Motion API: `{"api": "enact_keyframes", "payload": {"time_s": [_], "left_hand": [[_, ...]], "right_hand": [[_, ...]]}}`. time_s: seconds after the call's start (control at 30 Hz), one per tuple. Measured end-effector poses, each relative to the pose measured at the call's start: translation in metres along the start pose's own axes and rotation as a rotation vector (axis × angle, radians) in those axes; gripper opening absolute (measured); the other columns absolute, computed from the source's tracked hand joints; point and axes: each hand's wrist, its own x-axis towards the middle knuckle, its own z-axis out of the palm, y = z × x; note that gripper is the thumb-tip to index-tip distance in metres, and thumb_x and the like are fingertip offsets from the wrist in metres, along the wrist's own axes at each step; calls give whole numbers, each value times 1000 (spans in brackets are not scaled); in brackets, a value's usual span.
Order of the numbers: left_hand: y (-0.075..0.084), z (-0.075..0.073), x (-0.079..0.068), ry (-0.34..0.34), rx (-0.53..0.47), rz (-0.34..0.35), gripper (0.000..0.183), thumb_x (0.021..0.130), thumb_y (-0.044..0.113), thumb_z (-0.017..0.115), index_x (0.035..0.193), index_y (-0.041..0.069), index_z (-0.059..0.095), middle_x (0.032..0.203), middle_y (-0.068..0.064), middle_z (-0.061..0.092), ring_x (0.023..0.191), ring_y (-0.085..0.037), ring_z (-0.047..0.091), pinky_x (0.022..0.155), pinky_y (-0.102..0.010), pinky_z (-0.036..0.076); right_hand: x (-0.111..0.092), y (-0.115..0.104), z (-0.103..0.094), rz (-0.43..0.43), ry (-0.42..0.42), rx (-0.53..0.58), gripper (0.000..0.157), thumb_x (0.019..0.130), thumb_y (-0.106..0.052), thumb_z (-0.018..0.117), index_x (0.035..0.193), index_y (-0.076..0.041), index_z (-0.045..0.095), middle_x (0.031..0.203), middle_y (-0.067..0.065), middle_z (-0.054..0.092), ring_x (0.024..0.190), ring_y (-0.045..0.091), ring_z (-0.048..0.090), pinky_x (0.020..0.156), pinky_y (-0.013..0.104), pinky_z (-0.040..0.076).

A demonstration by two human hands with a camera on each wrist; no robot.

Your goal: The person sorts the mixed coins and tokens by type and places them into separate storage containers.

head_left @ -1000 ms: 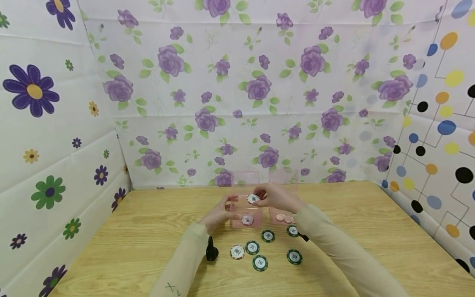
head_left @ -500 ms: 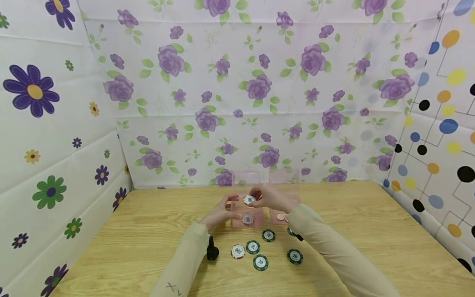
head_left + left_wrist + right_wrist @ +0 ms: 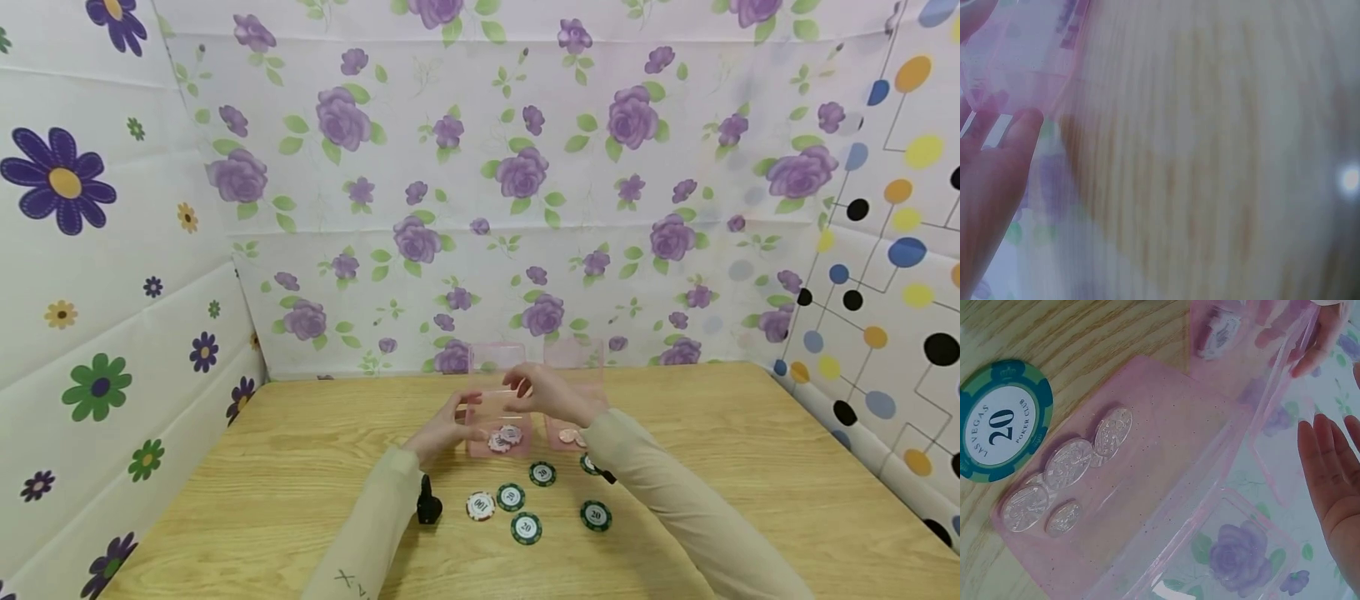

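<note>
My left hand (image 3: 444,429) holds the left side of a clear pink lidded box (image 3: 521,450), thumb at the front and fingers behind; its lid stands raised. Two poker chips (image 3: 512,434), white-faced, lie inside, overlapping. My right hand (image 3: 553,395) hovers above this box with fingers spread and nothing between them. To the right is a second open pink box (image 3: 1166,419), holding several silver coins (image 3: 1067,464). My right forearm partly hides that box in the head view. In the left wrist view, my fingers (image 3: 1022,134) touch the box's edge.
In front of the boxes, several green 20 poker chips (image 3: 527,527) and a white 100 chip (image 3: 481,506) lie on the wooden table (image 3: 300,467). Purple-flowered cloth (image 3: 420,242) hangs behind the table's back edge. Patterned sheets enclose both sides.
The white 100 chip in my right hand has moved left, then dropped into the left box beside the other chip. My right fingers have parted. The left hand stays put.
</note>
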Motion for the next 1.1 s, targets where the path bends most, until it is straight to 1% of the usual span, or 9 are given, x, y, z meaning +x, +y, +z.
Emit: {"api": "enact_keyframes", "payload": {"time_s": [0.13,0.37,0.53,0.63,0.77,0.83,0.93,1.0,1.1], "left_hand": [[-1,0,0,2,2,-6,63,61,15,59,112,20,21,111,1,23,99,-24,22,70,-36,28],[-4,1,-3,1,-3,-29,65,60,17,59,112,21,20,110,4,23,99,-20,22,70,-35,27],[-5,0,-2,9,-5,-16,63,60,17,59,111,22,22,110,2,23,99,-22,22,70,-35,27],[-5,-1,-1,7,-3,-7,63,60,17,59,111,21,22,111,1,23,99,-23,21,70,-35,27],[-4,-1,0,4,2,-3,64,60,17,59,112,21,21,111,1,23,99,-23,21,69,-35,27],[-4,-1,1,4,5,0,65,60,17,60,112,21,21,110,1,23,99,-23,21,69,-35,27],[-4,-1,2,4,10,7,65,60,16,60,112,21,22,110,2,24,99,-23,21,69,-34,28],[-5,-1,2,2,15,7,64,60,16,59,111,21,22,110,2,24,99,-22,21,70,-34,27],[-5,-1,2,2,29,0,63,60,17,59,111,22,22,110,3,24,99,-21,22,70,-34,28]], "right_hand": [[-3,-4,-3,-3,-8,-10,40,59,-37,54,89,-11,47,80,-3,46,64,11,45,53,20,37],[-18,-34,-15,-24,-34,31,36,60,-39,51,89,-19,44,81,-8,44,66,11,46,55,25,38],[-28,-36,-17,-13,-36,22,36,61,-41,49,91,-23,42,82,-10,43,67,13,46,57,26,37],[-33,-35,-18,2,-28,-1,36,61,-41,49,92,-25,42,80,-12,43,66,13,46,54,23,37],[-41,-38,-20,-18,-27,21,33,62,-38,50,91,-24,42,75,-10,46,64,10,47,53,23,37],[-44,-40,-20,-50,-25,25,30,63,-35,50,90,-22,44,74,-9,46,63,7,46,52,22,38],[-51,-41,-19,-102,-25,37,26,65,-30,51,87,-20,46,73,-5,47,62,5,46,51,26,39],[-55,-42,-18,-106,-32,46,23,64,-27,53,86,-20,48,73,-2,48,62,5,46,50,25,39],[-61,-51,-21,-89,-41,67,22,62,-20,57,83,-17,50,73,0,49,61,10,47,49,22,39]]}}
